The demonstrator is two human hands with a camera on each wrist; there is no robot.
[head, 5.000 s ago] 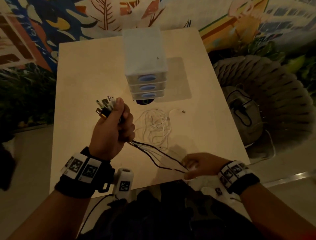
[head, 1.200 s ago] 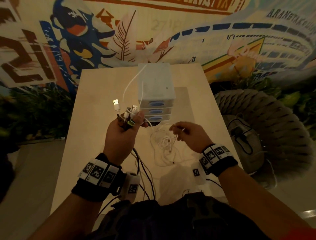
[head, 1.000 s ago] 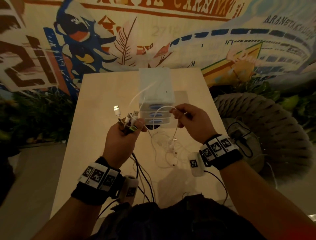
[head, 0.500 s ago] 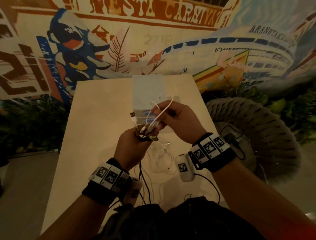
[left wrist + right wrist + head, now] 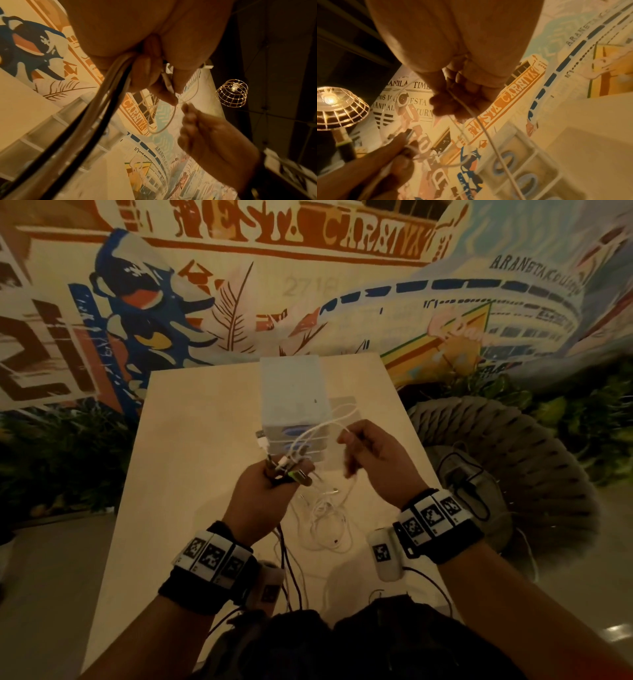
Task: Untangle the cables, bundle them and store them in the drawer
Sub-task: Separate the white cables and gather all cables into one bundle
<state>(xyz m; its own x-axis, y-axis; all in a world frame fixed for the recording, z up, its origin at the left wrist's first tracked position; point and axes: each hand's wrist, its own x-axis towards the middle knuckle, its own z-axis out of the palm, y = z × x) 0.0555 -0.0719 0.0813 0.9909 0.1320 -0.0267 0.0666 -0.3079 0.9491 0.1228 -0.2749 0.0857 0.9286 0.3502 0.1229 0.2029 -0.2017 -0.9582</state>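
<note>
- Head view: my left hand [image 5: 261, 501] is clenching a bunch of cable ends [image 5: 287, 470], fingers curled tight round them, plugs sticking up above my fist. My right hand [image 5: 375, 460] is pinching a white cable [image 5: 329, 424] that is looping from the bunch over to my fingertips. Both hands are hovering over the middle of the tabletop [image 5: 191, 440], just in front of the drawer unit [image 5: 293, 395], whose drawers are sitting shut. More white cable [image 5: 325, 522] is lying in a loose heap on the tabletop beneath my hands, and dark cables [image 5: 286, 559] are hanging from my left fist toward the near edge.
- Left wrist view: my fingers [image 5: 145, 73] are wrapping round the dark cables [image 5: 96, 105], which are running down out of my fist. A thin white loop [image 5: 164, 121] is curving between my fist and my right hand [image 5: 214, 142].
- Right wrist view: my fingers [image 5: 453, 102] are curling together, pinching the white cable [image 5: 488, 135], which is trailing down past the drawer unit [image 5: 518, 162]. My left hand [image 5: 399, 151] is gripping its plugs, lower left.
</note>
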